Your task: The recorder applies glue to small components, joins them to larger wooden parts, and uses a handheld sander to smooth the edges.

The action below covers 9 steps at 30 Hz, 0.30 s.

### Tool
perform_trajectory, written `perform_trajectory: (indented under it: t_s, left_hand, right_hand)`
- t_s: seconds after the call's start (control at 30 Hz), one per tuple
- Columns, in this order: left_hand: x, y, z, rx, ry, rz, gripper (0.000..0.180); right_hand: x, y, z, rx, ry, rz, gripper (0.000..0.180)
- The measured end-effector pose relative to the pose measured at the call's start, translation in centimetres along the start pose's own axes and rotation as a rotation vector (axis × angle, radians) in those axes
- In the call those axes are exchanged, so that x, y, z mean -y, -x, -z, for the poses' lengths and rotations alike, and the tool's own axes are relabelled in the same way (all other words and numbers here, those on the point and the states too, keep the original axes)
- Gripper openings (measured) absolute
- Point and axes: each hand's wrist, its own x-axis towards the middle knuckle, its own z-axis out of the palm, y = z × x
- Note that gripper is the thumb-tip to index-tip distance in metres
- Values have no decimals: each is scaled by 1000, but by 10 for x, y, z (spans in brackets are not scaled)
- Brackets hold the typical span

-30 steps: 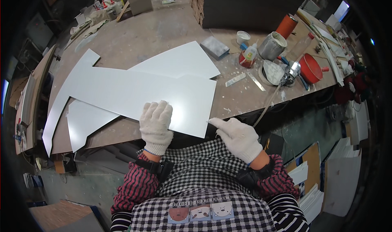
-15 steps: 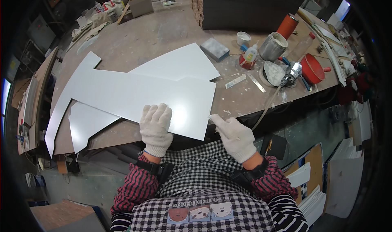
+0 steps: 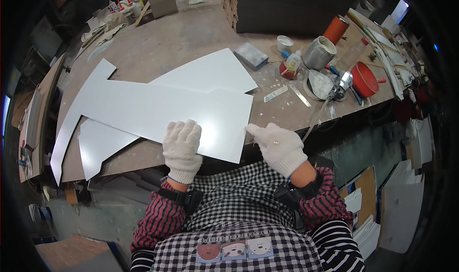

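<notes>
A white cut panel (image 3: 143, 99), T-like with a curved left end, lies across a second white panel (image 3: 210, 71) on the workbench. White knit work gloves cover both of my hands. My left hand (image 3: 182, 145) rests on the upper panel near its front edge, fingers laid against its glossy face. At this panel's right edge is my right hand (image 3: 277, 147), thumb and fingers closed in a pinch with the tips at the edge. Whatever sits in that pinch is too small or hidden to make out.
Right of the panels on the workbench (image 3: 167, 37) lie a sanding block (image 3: 251, 56), two metal strips (image 3: 287, 95), a glue bottle (image 3: 290, 66), a grey can (image 3: 319, 53), a hosed power sander (image 3: 334, 88) and a red bowl (image 3: 365, 79). A dark stack (image 3: 291, 9) stands behind.
My right hand has slid away from me along the panel's right edge, its forearm swinging slightly right. My left hand stays pressed on the panel, nearly unmoved.
</notes>
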Motion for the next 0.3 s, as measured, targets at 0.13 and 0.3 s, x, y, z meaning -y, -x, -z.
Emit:
perform_trajectory:
  t_s: [0.13,0.3]
  left_hand:
    - [1,1,1,67,-17,37,37]
    - [2,2,0,48,-20,30,37]
  right_hand:
    - [7,12,-8,-8,-9,9,32]
    - [14,26,-12,12,-58,-6,36]
